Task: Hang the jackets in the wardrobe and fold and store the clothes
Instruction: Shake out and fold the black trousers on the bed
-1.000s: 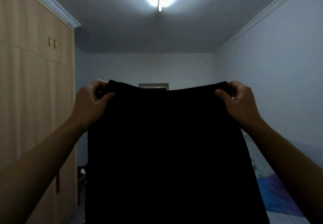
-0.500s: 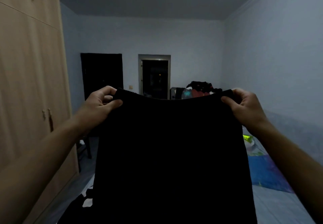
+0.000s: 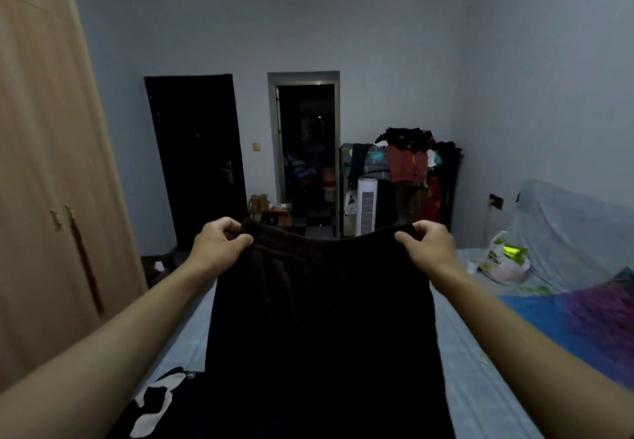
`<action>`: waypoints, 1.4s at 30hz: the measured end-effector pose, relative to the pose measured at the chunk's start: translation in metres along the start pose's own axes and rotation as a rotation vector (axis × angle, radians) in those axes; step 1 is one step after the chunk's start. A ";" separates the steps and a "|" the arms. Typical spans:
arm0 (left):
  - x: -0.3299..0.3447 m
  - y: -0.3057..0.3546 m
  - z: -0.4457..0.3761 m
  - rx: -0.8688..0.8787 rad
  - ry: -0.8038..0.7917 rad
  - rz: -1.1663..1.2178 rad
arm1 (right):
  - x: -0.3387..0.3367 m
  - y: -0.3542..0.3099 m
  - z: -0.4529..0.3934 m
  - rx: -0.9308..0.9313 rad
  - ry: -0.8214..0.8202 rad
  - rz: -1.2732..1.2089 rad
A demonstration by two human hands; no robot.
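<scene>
Lowered garment (image 3: 319, 329), apparently waistband-up, hanging lengthwise

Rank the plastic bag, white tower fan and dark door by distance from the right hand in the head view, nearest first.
From the right hand:
1. Plastic bag, on the bed to its right.
2. White tower fan, beyond it by the clothes rack.
3. Dark door, far wall, across to the left.

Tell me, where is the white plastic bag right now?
The white plastic bag sits on the bed, on the right side of the head view, beside the covered headboard and beyond the right hand.
</scene>
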State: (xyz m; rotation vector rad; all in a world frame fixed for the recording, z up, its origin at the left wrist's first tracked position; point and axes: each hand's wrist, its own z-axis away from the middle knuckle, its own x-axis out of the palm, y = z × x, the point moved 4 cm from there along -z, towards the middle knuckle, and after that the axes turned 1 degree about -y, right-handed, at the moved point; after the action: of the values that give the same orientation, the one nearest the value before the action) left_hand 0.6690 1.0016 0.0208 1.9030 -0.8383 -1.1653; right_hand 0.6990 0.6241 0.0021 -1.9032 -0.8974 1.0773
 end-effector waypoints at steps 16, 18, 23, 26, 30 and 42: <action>0.051 -0.056 0.109 -0.024 -0.178 -0.025 | 0.078 0.018 0.147 0.109 -0.084 0.172; 0.031 -0.063 0.104 0.002 -0.162 -0.036 | 0.062 0.022 0.145 0.125 -0.050 0.226; -0.023 -0.078 0.090 0.131 -0.246 -0.106 | 0.021 0.029 0.140 0.126 -0.023 0.218; -0.038 -0.090 0.085 0.181 -0.355 -0.169 | 0.018 0.018 0.144 0.056 -0.061 0.138; -0.052 -0.103 0.076 0.170 -0.459 -0.218 | 0.017 0.000 0.149 -0.036 -0.088 0.022; 0.003 -0.027 0.111 0.369 -0.810 -0.736 | 0.050 -0.039 0.172 -0.214 -0.200 -0.031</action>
State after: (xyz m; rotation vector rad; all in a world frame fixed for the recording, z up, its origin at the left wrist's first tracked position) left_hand 0.5723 0.9847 -0.0384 2.1062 -0.7960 -2.4767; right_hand 0.5568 0.7305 -0.0442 -1.9694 -1.1926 1.2093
